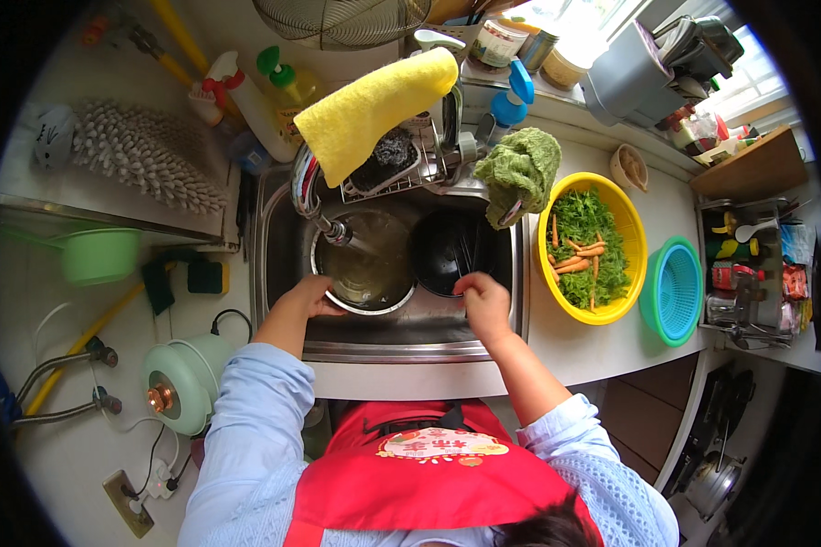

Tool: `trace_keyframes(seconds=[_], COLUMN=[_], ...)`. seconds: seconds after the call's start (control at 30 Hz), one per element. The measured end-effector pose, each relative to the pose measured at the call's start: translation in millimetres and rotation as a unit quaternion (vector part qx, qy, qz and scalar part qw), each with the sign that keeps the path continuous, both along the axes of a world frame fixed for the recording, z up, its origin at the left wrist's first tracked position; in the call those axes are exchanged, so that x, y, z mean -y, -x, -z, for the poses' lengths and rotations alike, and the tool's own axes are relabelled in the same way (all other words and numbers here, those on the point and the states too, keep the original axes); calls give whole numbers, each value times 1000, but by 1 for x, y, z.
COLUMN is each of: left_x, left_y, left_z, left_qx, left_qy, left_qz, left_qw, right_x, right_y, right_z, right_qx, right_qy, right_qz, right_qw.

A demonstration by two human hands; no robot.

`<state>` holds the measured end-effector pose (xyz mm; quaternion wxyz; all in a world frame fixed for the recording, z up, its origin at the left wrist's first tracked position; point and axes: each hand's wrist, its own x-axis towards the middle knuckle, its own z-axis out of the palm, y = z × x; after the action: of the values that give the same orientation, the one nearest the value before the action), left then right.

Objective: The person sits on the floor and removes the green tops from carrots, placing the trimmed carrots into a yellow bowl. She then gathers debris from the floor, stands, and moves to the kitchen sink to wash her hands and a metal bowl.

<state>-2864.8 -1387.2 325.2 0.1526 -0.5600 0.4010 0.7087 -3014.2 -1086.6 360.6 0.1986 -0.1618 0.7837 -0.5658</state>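
Observation:
My left hand (316,298) grips the near left rim of a round metal pot (364,268) holding cloudy water, in the left part of the steel sink (410,327). Water runs into it from the curved faucet (306,191). Beside the pot, touching or nearly so, sits a black bowl or pan (445,249) with thin dark sticks or utensils in it. My right hand (482,297) is closed at its near right edge, around something thin and dark, perhaps a utensil or handle; the fingers hide most of it.
Right of the sink stand a yellow basin (544,273) of leafy greens and small carrots and a teal colander (657,294). A green cloth (523,171) and a yellow cloth (376,109) hang over the sink's back. A wire rack (400,186) holds a scouring pad; spray bottles (260,113) stand back left.

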Motion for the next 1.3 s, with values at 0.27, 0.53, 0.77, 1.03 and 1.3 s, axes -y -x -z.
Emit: trace_keyframes(seconds=[0.27, 0.53, 0.77, 1.03, 1.3], left_x=[-15, -13, -21, -27, -9], left_y=[17, -13, -26, -42, -69], left_z=[-48, -125, -167, -171, -143], left_qx=[101, 111, 119, 99, 124], left_qy=[311, 716, 725, 694, 655], left_qz=[43, 182, 123, 89, 61], left_qw=[944, 665, 667, 707, 743], right_x=[-12, -10, -8, -4, -6], right_y=[92, 129, 136, 132, 163], right_z=[-129, -149, -161, -188, -233], right_qx=[-253, -277, -225, -326, -111], right_qy=[118, -33, -8, -60, 340], right_qz=[197, 100, 54, 22, 58], right_qw=[940, 955, 973, 943, 932])
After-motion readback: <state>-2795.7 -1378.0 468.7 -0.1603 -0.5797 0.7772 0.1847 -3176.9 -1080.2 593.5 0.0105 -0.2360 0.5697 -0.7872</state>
